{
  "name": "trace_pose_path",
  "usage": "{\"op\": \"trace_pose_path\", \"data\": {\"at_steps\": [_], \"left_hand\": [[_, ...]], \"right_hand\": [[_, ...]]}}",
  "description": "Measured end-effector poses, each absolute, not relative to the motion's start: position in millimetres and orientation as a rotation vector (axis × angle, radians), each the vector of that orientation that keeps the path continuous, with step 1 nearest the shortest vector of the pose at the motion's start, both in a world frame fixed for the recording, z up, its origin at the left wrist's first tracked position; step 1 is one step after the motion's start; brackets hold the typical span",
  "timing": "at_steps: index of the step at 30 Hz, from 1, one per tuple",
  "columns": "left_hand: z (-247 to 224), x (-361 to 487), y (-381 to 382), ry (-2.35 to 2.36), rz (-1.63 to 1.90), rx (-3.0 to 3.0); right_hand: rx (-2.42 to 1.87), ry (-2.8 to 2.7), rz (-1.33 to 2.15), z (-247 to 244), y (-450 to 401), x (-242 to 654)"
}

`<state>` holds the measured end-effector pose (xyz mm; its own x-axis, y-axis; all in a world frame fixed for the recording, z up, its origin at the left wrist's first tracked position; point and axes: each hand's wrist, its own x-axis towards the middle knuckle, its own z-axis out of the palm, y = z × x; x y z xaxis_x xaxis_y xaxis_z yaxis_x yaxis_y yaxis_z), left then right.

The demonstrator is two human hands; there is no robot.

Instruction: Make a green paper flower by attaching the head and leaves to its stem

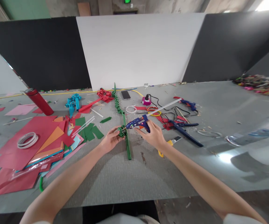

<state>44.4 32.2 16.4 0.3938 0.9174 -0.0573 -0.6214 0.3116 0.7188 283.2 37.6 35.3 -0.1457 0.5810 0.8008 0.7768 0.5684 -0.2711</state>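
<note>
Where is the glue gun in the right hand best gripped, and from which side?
Probably the handle, taken from the right, where the right hand grips it. The blue glue gun points its nozzle left, toward the green paper piece in the left hand, with a pale stick jutting from its rear, so this seems safest.

green stem: lying lengthwise, near end dead straight
green bundle: folded paper, just beside the stem
glue gun: blue, nozzle right at it, clear stick jutting behind
</note>
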Motion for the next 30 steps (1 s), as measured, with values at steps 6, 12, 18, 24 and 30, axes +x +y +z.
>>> {"op": "trace_pose_path", "data": {"at_steps": [6,12,18,24,30], "left_hand": [[16.7,44.5,31.8,0.520,1.071,0.691],[15.2,44.8,32.2,0.526,1.074,0.688],[16.1,44.9,31.8,0.540,1.072,0.690],[14.9,44.6,32.5,0.533,1.074,0.682],[13.7,43.4,33.1,0.507,1.076,0.692]], "right_hand": [[-1.066,-1.896,-0.256,36.1,38.5,281.0],[-1.055,-1.906,-0.299,32.9,40.8,283.7],[-1.042,-1.921,-0.236,32.9,40.2,286.0],[-1.045,-1.909,-0.215,33.6,39.3,285.3],[-1.193,-1.828,-0.188,33.9,39.7,284.9]]}}
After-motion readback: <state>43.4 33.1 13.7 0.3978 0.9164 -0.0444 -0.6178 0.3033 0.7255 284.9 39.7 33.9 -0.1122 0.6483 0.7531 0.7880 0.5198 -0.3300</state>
